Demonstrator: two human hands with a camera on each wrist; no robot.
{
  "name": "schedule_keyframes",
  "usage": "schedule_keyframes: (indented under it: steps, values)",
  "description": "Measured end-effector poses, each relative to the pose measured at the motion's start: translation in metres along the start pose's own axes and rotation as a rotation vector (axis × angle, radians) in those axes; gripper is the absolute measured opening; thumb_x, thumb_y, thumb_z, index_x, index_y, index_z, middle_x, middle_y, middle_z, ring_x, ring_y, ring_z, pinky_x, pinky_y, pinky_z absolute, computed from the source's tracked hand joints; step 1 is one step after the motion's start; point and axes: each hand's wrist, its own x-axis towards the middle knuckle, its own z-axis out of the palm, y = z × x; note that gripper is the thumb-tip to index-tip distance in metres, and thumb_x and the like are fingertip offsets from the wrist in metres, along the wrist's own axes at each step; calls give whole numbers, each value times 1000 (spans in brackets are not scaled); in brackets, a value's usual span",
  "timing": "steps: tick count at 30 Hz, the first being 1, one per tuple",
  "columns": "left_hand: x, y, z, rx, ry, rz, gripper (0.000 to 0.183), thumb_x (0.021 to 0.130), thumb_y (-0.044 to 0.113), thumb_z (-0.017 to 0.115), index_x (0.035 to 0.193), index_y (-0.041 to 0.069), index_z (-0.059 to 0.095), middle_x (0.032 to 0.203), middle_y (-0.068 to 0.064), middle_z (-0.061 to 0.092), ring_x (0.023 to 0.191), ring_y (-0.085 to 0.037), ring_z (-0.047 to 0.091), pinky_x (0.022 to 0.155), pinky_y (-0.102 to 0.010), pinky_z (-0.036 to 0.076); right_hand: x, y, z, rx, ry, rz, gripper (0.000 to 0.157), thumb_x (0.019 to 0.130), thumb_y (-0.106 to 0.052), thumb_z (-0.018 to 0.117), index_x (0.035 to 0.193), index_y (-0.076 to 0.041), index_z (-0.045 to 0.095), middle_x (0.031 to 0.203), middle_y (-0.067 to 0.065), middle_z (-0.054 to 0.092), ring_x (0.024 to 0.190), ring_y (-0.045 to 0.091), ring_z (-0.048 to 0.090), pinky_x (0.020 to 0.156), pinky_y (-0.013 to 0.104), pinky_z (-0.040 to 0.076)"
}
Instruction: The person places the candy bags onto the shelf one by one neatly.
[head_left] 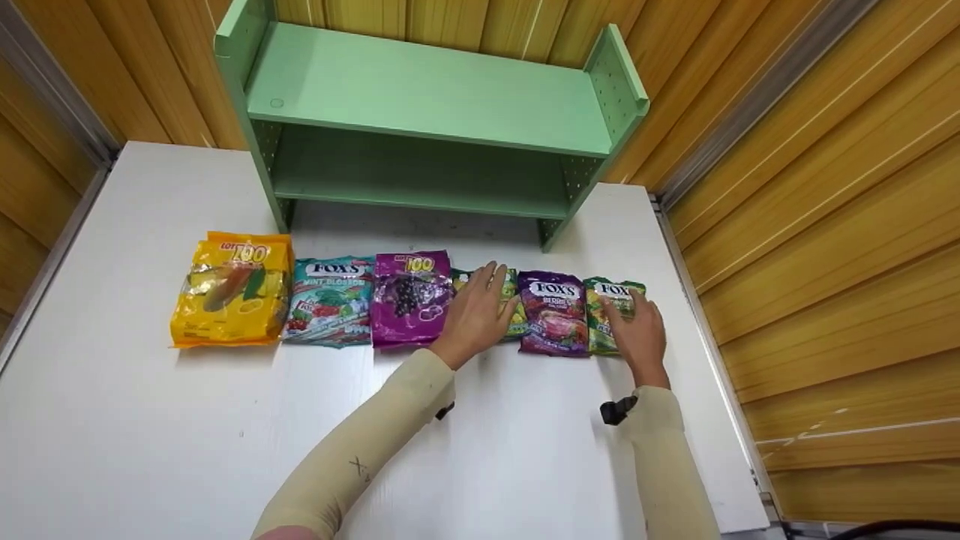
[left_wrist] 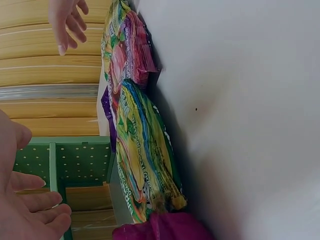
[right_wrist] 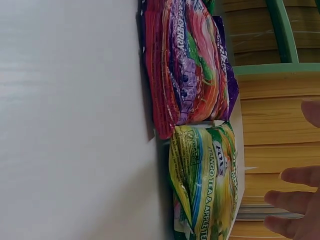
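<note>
Several candy bags stand in a row on the white table. My left hand (head_left: 478, 313) hovers over a green and yellow candy bag (left_wrist: 142, 155), largely covering it in the head view; the left wrist view shows a gap between them. To its left is a purple Lot 100 bag (head_left: 409, 300), to its right a dark purple Fox's Berries bag (head_left: 555, 315). With fingers spread, my right hand (head_left: 639, 337) is above the green Fox's bag (right_wrist: 207, 175) at the row's right end. Neither hand holds anything.
A green two-tier shelf (head_left: 427, 90) stands behind the row. Further left are a teal Fox's bag (head_left: 330, 304) and a yellow Lot 100 bag (head_left: 232, 292). Wood-patterned walls (head_left: 825, 262) enclose the white table (head_left: 187, 435).
</note>
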Motion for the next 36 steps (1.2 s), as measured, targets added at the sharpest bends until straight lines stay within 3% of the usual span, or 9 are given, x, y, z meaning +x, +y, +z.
schedule_keyframes:
  steps: [10,19,26,33,36]
  values:
    - [6,9,9,-70,-35,-54,61,101,43,43,150,8,33,155,-14,35,142,-30,36,114,-45,36,4,11,0,-35,-8,2,81,93,-58,50,151,-7,28,156,23,27,145,42,23,118,56,21]
    - [13,21,23,-136,-56,-56,62,101,42,44,152,9,31,156,-12,33,144,-28,33,116,-43,34,6,22,3,-65,-46,17,91,90,-65,49,154,-6,20,161,24,9,147,44,13,118,59,17]
    - [15,23,30,-150,-66,-49,62,101,43,43,152,9,30,156,-13,34,144,-29,34,117,-43,32,9,27,7,-58,-48,34,99,88,-66,53,154,-2,15,160,26,10,147,44,14,120,56,16]
    - [17,29,38,-167,-105,-55,62,102,42,42,152,10,29,157,-12,32,144,-29,34,118,-43,31,13,30,10,-36,-57,42,102,87,-63,57,154,-1,10,157,25,21,144,42,23,118,55,23]
    - [18,33,44,-196,-137,-64,62,101,41,43,153,10,27,158,-12,31,144,-29,33,119,-42,29,15,27,11,-49,-77,33,105,86,-63,58,155,-2,7,158,25,17,145,43,20,119,55,20]
